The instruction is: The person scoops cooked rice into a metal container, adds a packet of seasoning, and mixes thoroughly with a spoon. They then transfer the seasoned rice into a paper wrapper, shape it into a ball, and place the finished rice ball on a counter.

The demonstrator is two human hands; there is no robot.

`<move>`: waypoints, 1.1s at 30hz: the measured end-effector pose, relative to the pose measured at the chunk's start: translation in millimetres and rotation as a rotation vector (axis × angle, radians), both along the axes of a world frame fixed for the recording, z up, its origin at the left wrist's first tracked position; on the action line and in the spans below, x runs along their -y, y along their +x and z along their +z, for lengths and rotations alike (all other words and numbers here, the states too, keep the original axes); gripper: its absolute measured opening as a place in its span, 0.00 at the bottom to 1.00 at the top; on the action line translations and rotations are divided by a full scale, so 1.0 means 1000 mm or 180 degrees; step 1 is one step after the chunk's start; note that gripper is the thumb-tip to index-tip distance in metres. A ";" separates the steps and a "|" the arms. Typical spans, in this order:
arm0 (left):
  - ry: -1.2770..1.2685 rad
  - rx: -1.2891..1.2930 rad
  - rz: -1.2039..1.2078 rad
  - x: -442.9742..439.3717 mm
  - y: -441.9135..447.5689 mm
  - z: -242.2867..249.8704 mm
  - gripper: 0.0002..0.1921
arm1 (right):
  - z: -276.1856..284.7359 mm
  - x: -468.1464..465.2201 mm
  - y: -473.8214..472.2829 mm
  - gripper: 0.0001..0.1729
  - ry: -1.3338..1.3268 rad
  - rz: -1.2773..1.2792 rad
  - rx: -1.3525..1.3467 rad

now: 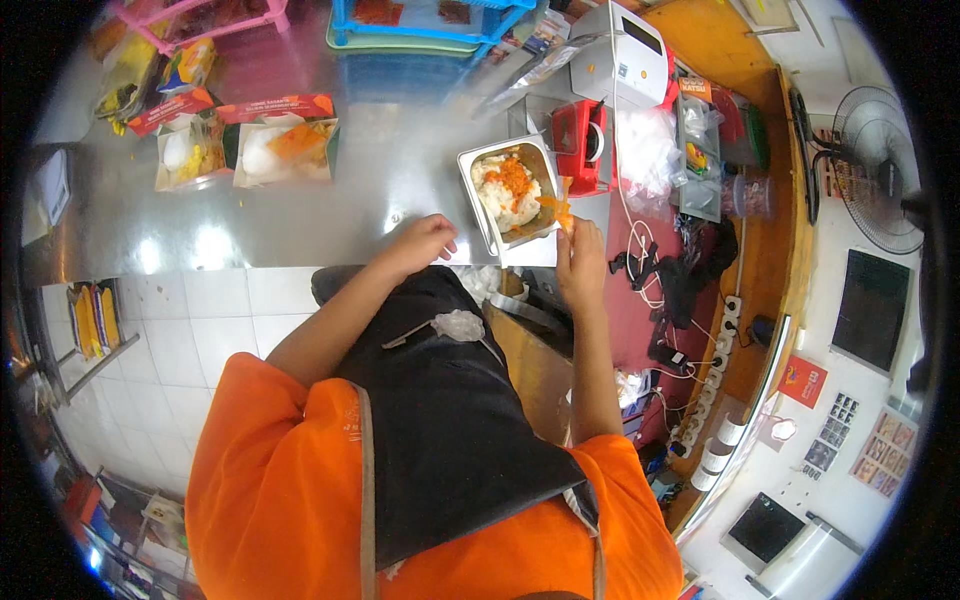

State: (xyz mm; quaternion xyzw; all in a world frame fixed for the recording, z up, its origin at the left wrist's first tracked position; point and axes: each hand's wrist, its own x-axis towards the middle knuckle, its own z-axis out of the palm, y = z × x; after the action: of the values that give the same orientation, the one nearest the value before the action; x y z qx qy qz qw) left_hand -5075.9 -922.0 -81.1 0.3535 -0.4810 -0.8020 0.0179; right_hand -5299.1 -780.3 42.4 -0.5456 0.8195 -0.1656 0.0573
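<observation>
A rectangular steel food pan [553,169] stands tilted in my view at the counter's front edge. It holds a thick white food [491,201] with orange sauce or crumb [514,178] on top. A pale utensil handle [493,236] leans over its near left corner. My right hand [581,255] pinches a small orange packet or wrapper [556,212] at the pan's right rim; its exact kind is unclear. My left hand [424,244] hovers by the counter edge, left of the pan, loosely curled with nothing visible in it.
Two open paper food boxes [285,154] [191,154] with rice sit on the steel counter [360,217]. Blue [442,34] and pink racks [217,22] stand behind. To the right are a red tape dispenser [574,146], a white printer [619,64] and loose cables [641,262].
</observation>
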 end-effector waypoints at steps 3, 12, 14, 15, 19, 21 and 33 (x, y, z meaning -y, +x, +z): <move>-0.1267 0.0032 0.0167 -0.002 -0.008 0.008 0.10 | 0.000 -0.004 0.000 0.14 -0.0175 -0.0147 0.0018; -0.5234 0.0338 -0.0524 0.070 -0.102 0.066 0.06 | -0.002 -0.010 0.003 0.12 -0.0447 -0.0239 0.0183; -0.5472 0.0385 -0.0972 0.074 -0.114 0.069 0.05 | -0.002 -0.012 0.000 0.12 -0.0530 -0.0250 0.0272; -0.5553 0.0400 -0.1209 0.075 -0.120 0.068 0.06 | -0.002 -0.013 -0.002 0.12 -0.0561 -0.0281 0.0257; -0.5892 0.0306 -0.1541 0.074 -0.138 0.063 0.08 | 0.002 -0.021 -0.013 0.12 -0.0603 -0.0333 0.0337; -0.5991 0.0220 -0.1561 0.074 -0.145 0.062 0.08 | 0.004 -0.026 -0.018 0.12 -0.0580 -0.0377 0.0374; -0.4934 0.0377 -0.1048 0.055 -0.155 0.124 0.03 | 0.012 -0.029 -0.034 0.12 -0.0354 -0.0424 0.0612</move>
State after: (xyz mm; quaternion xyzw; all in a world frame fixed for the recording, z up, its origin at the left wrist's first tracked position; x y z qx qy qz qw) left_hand -5230.4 -976.9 43.3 0.2068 -0.9485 -0.2110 0.1144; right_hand -5333.3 -751.1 54.5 -0.4739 0.8342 -0.2657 0.0941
